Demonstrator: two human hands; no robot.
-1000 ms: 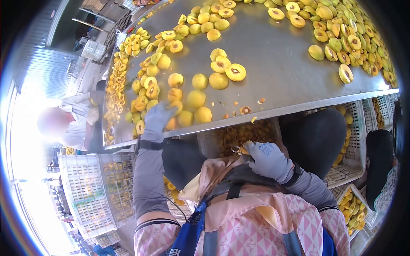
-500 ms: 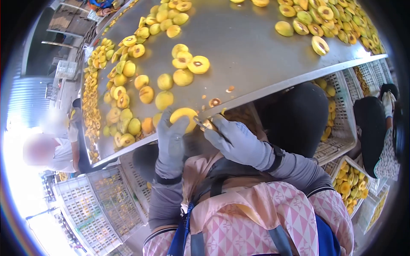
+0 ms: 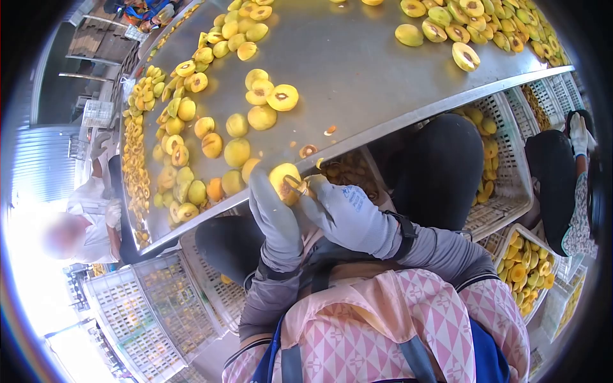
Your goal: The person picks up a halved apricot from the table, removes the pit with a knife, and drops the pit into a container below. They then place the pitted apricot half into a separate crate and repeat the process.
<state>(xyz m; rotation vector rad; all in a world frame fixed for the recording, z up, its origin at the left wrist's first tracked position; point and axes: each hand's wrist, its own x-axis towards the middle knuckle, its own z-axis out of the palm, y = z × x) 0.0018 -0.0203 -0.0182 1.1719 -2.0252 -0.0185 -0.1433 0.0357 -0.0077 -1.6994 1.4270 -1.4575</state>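
Note:
My gloved left hand (image 3: 274, 220) is closed around a yellow peach half (image 3: 278, 179), its cut face turned toward my right hand. In my gloved right hand (image 3: 354, 214) is a small metal pitting tool (image 3: 295, 182), whose curved end is against the middle of the peach half. My right fingers hide most of its handle. Both hands are just off the near edge of the metal table (image 3: 357, 76). Close by on that edge lie a brown pit piece (image 3: 308, 150) and small scraps.
Peach halves (image 3: 236, 152) spread along the table's left side, with a large pile (image 3: 491, 22) at the far right. Below the edge, a container (image 3: 348, 171) holds brown pieces. Crates (image 3: 507, 153) of peaches stand at right. Other people (image 3: 89, 220) sit at left and right.
My left hand has moved slightly right and down and turned the peach half's cut face toward the tool. The tool has come onto its centre. The person at left has shifted an arm.

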